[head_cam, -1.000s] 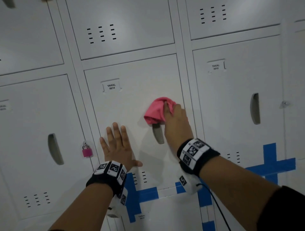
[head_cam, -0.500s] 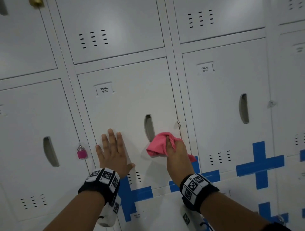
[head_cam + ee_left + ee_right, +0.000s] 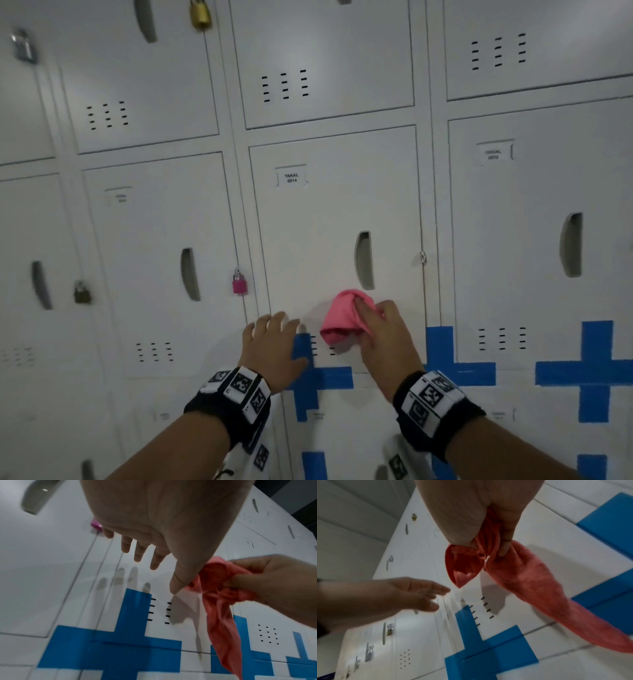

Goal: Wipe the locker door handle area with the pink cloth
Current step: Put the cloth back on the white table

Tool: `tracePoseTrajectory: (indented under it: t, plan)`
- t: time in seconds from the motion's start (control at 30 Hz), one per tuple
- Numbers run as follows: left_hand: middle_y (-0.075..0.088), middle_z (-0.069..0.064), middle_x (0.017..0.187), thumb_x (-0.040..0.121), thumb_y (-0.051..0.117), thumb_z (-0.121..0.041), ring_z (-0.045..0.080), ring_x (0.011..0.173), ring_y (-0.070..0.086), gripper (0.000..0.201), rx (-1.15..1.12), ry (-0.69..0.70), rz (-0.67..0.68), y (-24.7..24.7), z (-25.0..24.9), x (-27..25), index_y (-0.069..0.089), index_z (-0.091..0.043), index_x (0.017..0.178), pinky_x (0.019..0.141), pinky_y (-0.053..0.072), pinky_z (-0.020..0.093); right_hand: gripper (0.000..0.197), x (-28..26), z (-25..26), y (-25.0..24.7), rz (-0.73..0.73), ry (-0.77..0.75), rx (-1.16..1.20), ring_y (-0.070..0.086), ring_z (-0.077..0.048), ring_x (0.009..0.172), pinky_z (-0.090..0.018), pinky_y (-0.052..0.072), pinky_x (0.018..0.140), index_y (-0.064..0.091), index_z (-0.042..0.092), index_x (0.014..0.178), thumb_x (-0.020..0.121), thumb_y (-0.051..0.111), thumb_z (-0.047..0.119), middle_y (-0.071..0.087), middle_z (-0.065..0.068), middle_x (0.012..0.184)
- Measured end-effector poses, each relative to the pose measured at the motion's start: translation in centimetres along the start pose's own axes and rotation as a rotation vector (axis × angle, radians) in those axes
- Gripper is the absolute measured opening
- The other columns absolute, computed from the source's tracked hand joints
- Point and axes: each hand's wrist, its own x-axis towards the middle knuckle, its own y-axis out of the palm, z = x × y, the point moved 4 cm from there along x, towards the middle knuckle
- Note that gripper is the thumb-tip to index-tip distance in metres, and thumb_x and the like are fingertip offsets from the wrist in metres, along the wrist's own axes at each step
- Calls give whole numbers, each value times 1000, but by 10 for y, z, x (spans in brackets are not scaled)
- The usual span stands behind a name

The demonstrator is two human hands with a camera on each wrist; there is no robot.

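The pink cloth (image 3: 344,317) is bunched in my right hand (image 3: 383,329), which grips it just below the recessed handle (image 3: 364,260) of the white locker door (image 3: 329,212) labelled 0014. In the wrist views the cloth (image 3: 518,577) (image 3: 221,601) hangs off the door, one tail trailing down. My left hand (image 3: 274,342) hovers with straight fingers (image 3: 140,551) a little off the door's lower left, near the vent slots (image 3: 159,609). It holds nothing.
White lockers fill the wall. A pink padlock (image 3: 239,281) hangs left of door 0014, a dark padlock (image 3: 82,293) further left, a brass one (image 3: 200,15) above. Blue tape crosses (image 3: 589,370) mark the lower doors. A hasp (image 3: 423,256) sticks out right of the handle.
My right hand has swept the cloth down from over the handle to below it and off the door. The left hand has slid lower and lifted from the door. The view has shifted.
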Motion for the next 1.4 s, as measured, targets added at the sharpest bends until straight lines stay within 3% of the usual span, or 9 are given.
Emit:
tracePoseTrajectory:
  t: [0.3,0.5,0.7,0.8,0.9,1.0,1.13,1.33,1.4]
  plan:
    - [50,1,141,90,50,-43,25,125,46,55,-110,-56,-122,-25,43,-47,40,-24,141,104,34,41,32,25,53,-24,-131,-89,96,59,-20,94,-33,55,85,52,16,121,89,55,14,57,-5,112]
    - [59,0,132,92,46,-46,24,116,54,47,-102,-134,-88,-6,71,-82,50,-25,133,99,39,41,39,-14,74,32,33,-49,274,58,-22,91,-36,53,79,50,18,119,83,62,6,56,-5,108]
    - [63,0,127,89,46,-48,25,114,56,47,-85,-224,0,37,112,-122,53,-25,130,98,40,41,32,-94,87,148,405,66,470,66,-26,80,-47,60,65,48,39,107,85,55,17,58,1,103]
    - [61,0,128,84,50,-38,23,116,55,48,-85,-249,81,55,130,-142,53,-26,131,101,39,42,20,-134,93,202,538,70,445,64,-19,75,-39,59,61,51,32,104,90,53,18,54,6,100]
    - [59,-2,131,76,51,-20,23,118,53,55,-80,-263,171,76,148,-161,51,-25,131,103,36,41,16,-171,97,253,641,48,326,56,-4,74,-13,51,53,49,32,98,92,55,19,53,8,98]
    - [60,0,130,74,49,-15,23,115,55,58,-85,-278,211,100,166,-177,51,-24,132,102,37,41,19,-204,98,296,731,112,333,56,-2,72,-8,48,51,49,30,93,94,56,12,51,11,95]
    - [61,0,128,75,48,-15,23,114,55,57,-97,-310,267,140,185,-195,50,-24,132,101,36,40,15,-235,90,338,779,101,297,55,-15,89,-22,47,75,60,15,106,91,62,14,55,-1,107]
    - [62,1,126,78,49,-17,26,112,55,55,-124,-354,354,187,201,-219,49,-23,133,99,37,39,42,-274,78,374,999,-95,71,44,-20,125,-35,40,109,56,17,131,89,58,13,48,0,139]
    - [61,2,128,80,49,-19,26,114,54,53,-126,-361,369,195,203,-223,48,-23,133,100,37,39,49,-278,80,370,1049,-150,24,37,-22,134,-36,38,111,50,21,137,89,57,21,39,0,149]
